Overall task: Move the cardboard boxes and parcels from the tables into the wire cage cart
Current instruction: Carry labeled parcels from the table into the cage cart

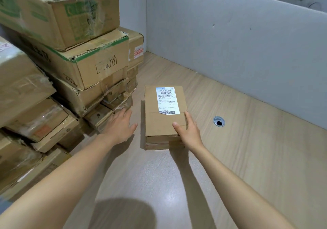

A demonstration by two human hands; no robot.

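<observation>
at left, cardboard boxes [79,60] stacked on the bench [247,149]; left hand [120,128] with fingers spread, holding nothing; labelled parcel [164,122] mid-bench, pinched at its near right edge by right hand [188,131]. likely light, stiff; best gripped by both long sides.

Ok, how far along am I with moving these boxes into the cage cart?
Done: can't tell, the cage cart is out of view. In hand: your right hand grips the small labelled box, which seems to sit on the wooden table; your left hand is open just left of it, not touching. Left: the whole stack of cardboard boxes at the left.
</observation>
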